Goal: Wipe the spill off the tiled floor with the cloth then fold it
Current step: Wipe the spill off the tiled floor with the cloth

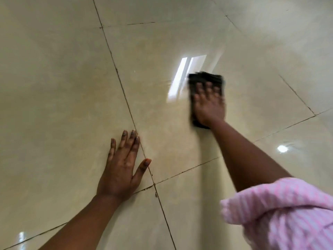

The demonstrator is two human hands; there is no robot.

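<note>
A dark folded cloth (207, 78) lies flat on the glossy beige tiled floor (63, 78), right of centre. My right hand (210, 105) presses down on it with fingers spread, blurred by motion. A wet sheen (169, 83) shows on the tile just left of the cloth, beside a bright window reflection. My left hand (122, 166) rests palm-down on the floor at lower centre, fingers apart, holding nothing, beside a dark grout line.
Dark grout lines (115, 65) cross the floor diagonally. A pink striped sleeve (281, 210) fills the lower right corner. Light reflections (282, 148) glint on the tiles at right and lower left.
</note>
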